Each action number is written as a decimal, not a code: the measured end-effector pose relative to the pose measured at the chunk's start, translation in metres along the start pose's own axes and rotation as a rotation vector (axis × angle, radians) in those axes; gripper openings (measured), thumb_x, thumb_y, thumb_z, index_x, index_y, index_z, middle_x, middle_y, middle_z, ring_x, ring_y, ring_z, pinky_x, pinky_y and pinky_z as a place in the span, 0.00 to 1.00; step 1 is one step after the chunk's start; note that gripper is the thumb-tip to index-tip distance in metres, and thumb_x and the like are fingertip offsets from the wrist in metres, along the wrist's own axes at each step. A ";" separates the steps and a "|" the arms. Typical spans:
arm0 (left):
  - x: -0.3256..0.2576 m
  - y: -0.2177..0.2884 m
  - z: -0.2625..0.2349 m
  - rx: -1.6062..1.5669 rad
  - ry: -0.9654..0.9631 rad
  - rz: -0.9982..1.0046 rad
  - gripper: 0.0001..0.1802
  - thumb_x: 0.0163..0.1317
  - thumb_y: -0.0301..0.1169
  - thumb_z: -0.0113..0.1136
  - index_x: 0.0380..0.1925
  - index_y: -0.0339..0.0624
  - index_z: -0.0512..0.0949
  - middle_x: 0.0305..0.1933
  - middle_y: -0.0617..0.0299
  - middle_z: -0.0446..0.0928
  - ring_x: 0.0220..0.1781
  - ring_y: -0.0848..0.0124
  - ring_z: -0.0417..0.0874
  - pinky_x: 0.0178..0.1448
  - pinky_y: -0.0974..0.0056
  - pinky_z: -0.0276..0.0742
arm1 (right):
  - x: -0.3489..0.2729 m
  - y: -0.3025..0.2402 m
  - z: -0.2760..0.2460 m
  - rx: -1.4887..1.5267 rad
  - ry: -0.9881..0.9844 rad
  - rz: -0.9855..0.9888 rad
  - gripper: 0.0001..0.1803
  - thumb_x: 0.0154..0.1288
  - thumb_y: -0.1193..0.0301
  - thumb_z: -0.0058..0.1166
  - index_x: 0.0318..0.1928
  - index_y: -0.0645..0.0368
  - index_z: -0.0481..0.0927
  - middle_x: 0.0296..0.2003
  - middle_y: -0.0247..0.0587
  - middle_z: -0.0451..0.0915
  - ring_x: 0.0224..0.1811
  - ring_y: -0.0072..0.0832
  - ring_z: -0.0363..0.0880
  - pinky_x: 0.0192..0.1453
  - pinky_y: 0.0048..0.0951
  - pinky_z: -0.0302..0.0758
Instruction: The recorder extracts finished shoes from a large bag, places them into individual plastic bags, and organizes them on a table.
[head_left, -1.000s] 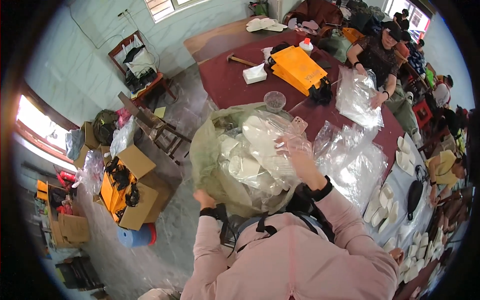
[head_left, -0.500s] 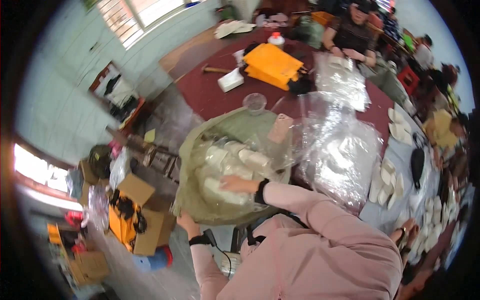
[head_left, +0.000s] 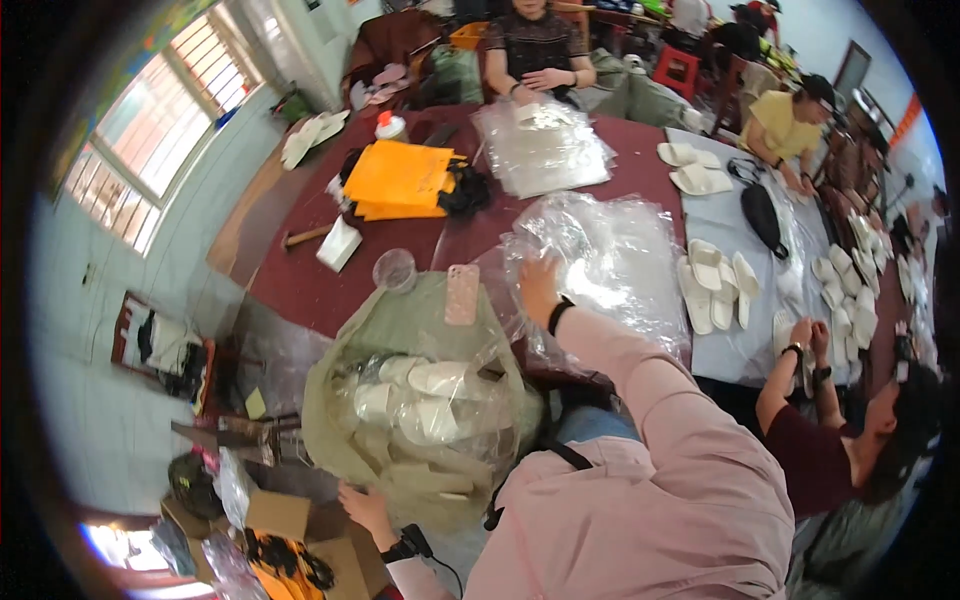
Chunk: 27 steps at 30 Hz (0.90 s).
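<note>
My right hand (head_left: 540, 288) lies over the left edge of a pile of clear plastic bags (head_left: 610, 275), its fingers stretched out and nothing visibly gripped. Beside the lower left side of a green cloth sack (head_left: 335, 430), my left hand (head_left: 368, 512) is open, holding nothing I can see. The sack gapes at the table's near edge. White slippers (head_left: 440, 380) in clear plastic bags lie inside it. A pink phone (head_left: 462, 295) rests at the sack's far rim, next to a clear round tub (head_left: 395, 270).
Orange bags (head_left: 400, 180), a hammer (head_left: 307, 236) and a white box (head_left: 339, 245) lie on the dark red table (head_left: 290, 290). Across it, a person (head_left: 540, 55) sits behind another plastic pile (head_left: 545, 150). Slippers (head_left: 715, 290) cover the grey surface at right. Cardboard boxes (head_left: 280, 515) stand lower left.
My right hand has left the slippers in the sack and reached onto the plastic bags. My left hand has let go of the sack's rim. The view has turned right.
</note>
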<state>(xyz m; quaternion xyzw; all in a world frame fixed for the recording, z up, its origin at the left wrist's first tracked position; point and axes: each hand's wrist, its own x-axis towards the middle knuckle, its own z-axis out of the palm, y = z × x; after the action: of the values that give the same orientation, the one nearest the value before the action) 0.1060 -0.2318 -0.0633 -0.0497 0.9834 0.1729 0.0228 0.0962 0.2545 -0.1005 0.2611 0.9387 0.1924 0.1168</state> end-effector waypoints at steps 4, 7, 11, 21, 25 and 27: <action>0.036 0.072 0.010 -0.351 0.181 0.358 0.21 0.55 0.22 0.50 0.51 0.35 0.66 0.51 0.45 0.68 0.57 0.51 0.67 0.57 0.55 0.64 | -0.064 0.070 0.023 0.393 0.170 0.270 0.39 0.54 0.63 0.51 0.67 0.44 0.53 0.67 0.57 0.40 0.58 0.55 0.63 0.52 0.63 0.61; 0.066 0.148 0.057 -0.528 -0.076 0.515 0.24 0.59 0.32 0.55 0.53 0.34 0.64 0.54 0.45 0.68 0.60 0.55 0.66 0.61 0.57 0.61 | -0.099 0.096 0.053 0.549 0.042 0.439 0.46 0.51 0.60 0.57 0.68 0.41 0.46 0.68 0.59 0.35 0.55 0.60 0.64 0.48 0.64 0.63; 0.090 0.240 0.153 -0.488 -0.369 0.464 0.38 0.59 0.49 0.52 0.58 0.29 0.59 0.60 0.40 0.63 0.63 0.52 0.63 0.64 0.57 0.57 | -0.119 0.115 0.083 0.711 -0.023 0.549 0.51 0.52 0.55 0.57 0.69 0.45 0.38 0.66 0.64 0.32 0.53 0.60 0.67 0.47 0.60 0.67; 0.101 0.298 0.242 0.134 -0.443 0.287 0.59 0.41 0.57 0.63 0.65 0.35 0.46 0.57 0.41 0.66 0.59 0.51 0.68 0.63 0.53 0.60 | -0.138 0.170 0.167 1.586 -0.277 0.677 0.57 0.52 0.64 0.61 0.68 0.48 0.27 0.67 0.60 0.38 0.38 0.49 0.77 0.24 0.34 0.77; 0.073 0.316 0.236 0.260 -0.381 0.033 0.62 0.39 0.57 0.64 0.66 0.41 0.40 0.60 0.43 0.64 0.61 0.49 0.65 0.65 0.48 0.55 | -0.150 0.196 0.147 1.673 -0.544 0.452 0.55 0.53 0.66 0.59 0.68 0.51 0.30 0.56 0.61 0.64 0.22 0.35 0.75 0.18 0.31 0.74; 0.064 0.323 0.235 -0.031 -0.340 0.055 0.58 0.40 0.43 0.70 0.63 0.29 0.44 0.59 0.41 0.64 0.59 0.53 0.68 0.63 0.55 0.61 | -0.141 0.209 0.136 1.515 -0.680 0.287 0.52 0.52 0.63 0.59 0.68 0.53 0.36 0.53 0.60 0.68 0.28 0.40 0.77 0.27 0.38 0.77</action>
<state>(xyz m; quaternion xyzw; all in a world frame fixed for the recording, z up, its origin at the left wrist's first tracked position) 0.0151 0.1450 -0.1785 0.0071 0.9636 0.1946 0.1831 0.3514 0.3852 -0.1178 0.4294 0.6855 -0.5655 0.1610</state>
